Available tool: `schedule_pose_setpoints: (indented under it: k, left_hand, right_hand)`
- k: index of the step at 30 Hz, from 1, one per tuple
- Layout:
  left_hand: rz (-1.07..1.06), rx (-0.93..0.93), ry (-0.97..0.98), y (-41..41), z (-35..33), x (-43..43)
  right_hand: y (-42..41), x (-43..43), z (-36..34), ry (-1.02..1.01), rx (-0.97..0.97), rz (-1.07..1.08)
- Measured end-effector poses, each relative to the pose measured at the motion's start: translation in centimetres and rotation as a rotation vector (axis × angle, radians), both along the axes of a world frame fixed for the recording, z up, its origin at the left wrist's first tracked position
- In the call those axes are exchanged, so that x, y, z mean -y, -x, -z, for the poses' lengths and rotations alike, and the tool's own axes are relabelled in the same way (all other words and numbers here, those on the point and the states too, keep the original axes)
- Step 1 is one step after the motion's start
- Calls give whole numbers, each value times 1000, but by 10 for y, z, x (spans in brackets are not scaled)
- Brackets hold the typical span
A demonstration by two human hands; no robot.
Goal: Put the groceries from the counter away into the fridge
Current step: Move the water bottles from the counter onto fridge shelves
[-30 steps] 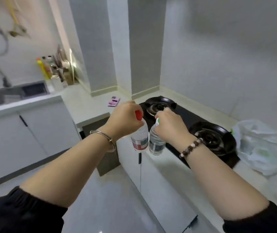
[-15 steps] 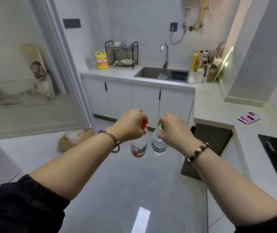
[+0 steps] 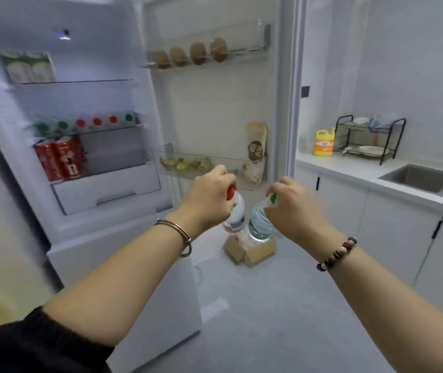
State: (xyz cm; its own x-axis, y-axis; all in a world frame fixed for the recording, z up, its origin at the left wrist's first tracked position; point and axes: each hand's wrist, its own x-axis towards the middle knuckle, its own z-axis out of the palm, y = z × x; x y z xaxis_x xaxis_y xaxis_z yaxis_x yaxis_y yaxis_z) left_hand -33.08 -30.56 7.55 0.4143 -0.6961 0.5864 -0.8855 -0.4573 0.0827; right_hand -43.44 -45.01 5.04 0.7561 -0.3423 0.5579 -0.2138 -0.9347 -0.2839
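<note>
Carrying is the step: left hand (image 3: 209,200) fingers grip the red-cap bottle (image 3: 236,218) by its neck, right hand (image 3: 294,210) the green-cap bottle (image 3: 258,226), both hanging before the open fridge (image 3: 93,100); next, likely, a lift to its bottle row (image 3: 85,123) at ten o'clock.

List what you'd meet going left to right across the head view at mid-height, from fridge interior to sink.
In order: red cans → left hand → red-capped bottle → green-capped bottle → right hand → yellow detergent jug → dish rack → sink.
</note>
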Motion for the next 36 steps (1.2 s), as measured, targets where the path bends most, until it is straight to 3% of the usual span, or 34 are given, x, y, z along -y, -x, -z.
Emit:
schedule_pose_setpoints:
  k: [7, 11, 20, 25, 36]
  left_hand:
    - [-183, 195, 40, -71, -38, -80]
    - [-265, 289, 79, -133, -57, -122]
    - [-240, 440, 245, -226, -91, -174]
    - [-222, 544, 216, -274, -100, -186]
    - [-247, 751, 299, -379, -137, -179]
  right_hand:
    - [-105, -64, -23, 74, 74, -247]
    - [-171, -95, -38, 120, 221, -339]
    - [-286, -138, -74, 235, 480, -522]
    - [-337, -144, -86, 307, 575, -575]
    - [-469, -143, -129, 269, 880, -560]
